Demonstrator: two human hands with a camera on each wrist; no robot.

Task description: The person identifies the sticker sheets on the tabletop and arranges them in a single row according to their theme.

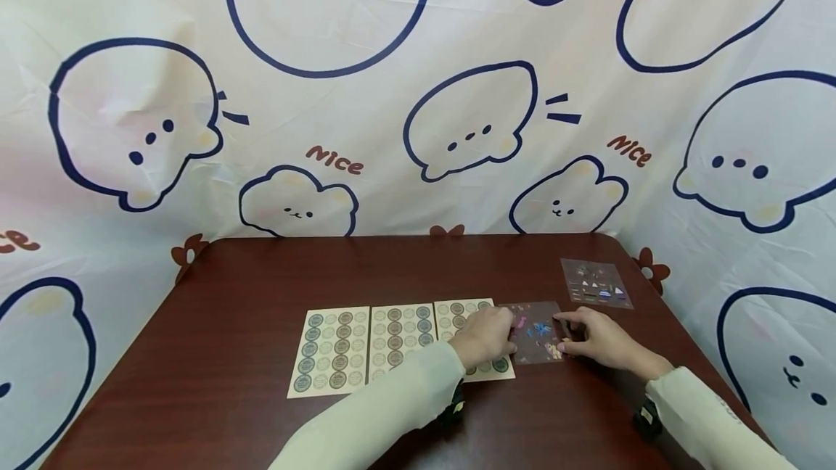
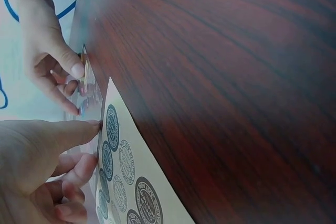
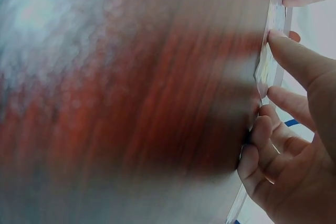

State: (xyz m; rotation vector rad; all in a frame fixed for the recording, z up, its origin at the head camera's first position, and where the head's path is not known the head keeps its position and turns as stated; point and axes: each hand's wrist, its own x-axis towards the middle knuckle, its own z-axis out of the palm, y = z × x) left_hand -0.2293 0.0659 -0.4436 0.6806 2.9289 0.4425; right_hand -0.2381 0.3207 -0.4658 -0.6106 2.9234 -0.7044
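A clear sticker sheet (image 1: 537,345) with blue, pink and yellow designs lies flat on the table. My left hand (image 1: 485,336) touches its left edge, with thumb and forefinger spread apart. Beneath that hand is the rightmost of three cream sheets of round labels (image 1: 485,304), partly covered. At the clear sheet's right edge, my right hand (image 1: 597,337) touches with thumb and forefinger, also apart. The right wrist view shows the other right fingers (image 3: 255,163) bent against the tabletop. In the left wrist view, a corner of the cream sheet (image 2: 126,124) lies beside the left thumb.
Two more cream label sheets (image 1: 329,351) (image 1: 390,310) lie in a row to the left. Farther back on the right is another clear sheet (image 1: 597,283) with small silvery shapes. The dark wooden table (image 1: 215,339) meets a cartoon-printed cloth (image 1: 392,114) behind.
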